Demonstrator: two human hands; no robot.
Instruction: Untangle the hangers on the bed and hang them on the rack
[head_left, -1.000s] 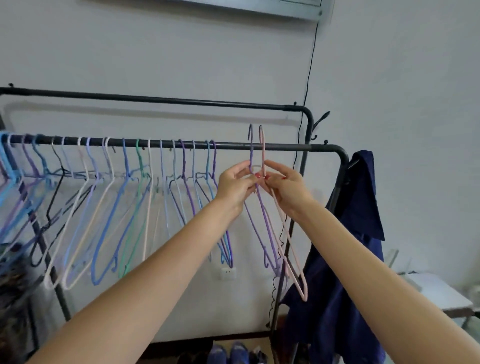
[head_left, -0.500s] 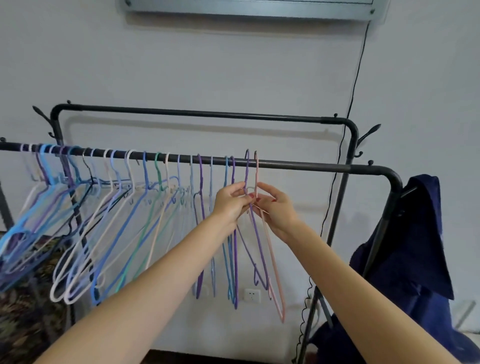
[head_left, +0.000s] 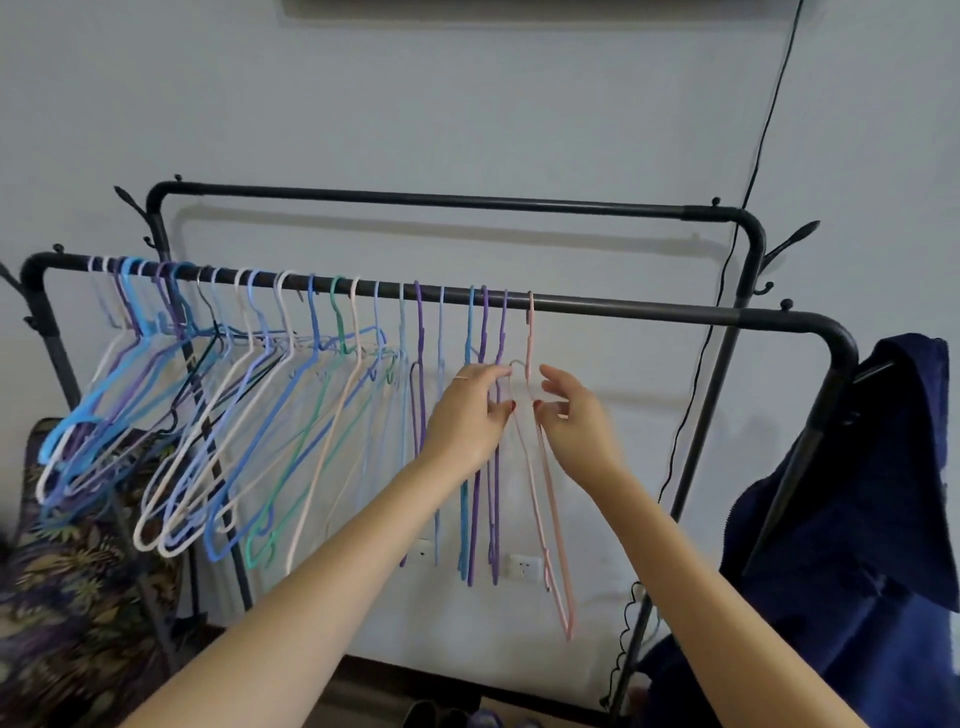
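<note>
pink hanger (head_left: 531, 332) hooked on rack rail (head_left: 623, 306), rightmost of the row. left hand (head_left: 470, 415) & right hand (head_left: 574, 415) beside its neck, fingers loose, gripping nothing. prob light, thin, springy; best held at neck.

A: Where on the front rail (head_left: 649, 307) can a hand pass?

B: Right of the pink hanger (head_left: 545, 493), up to the rail's bend, the bar is bare.

A: And to the left?

B: Hangers (head_left: 291, 415) crowd it closely. The navy garment (head_left: 872, 519) blocks the right end.
</note>
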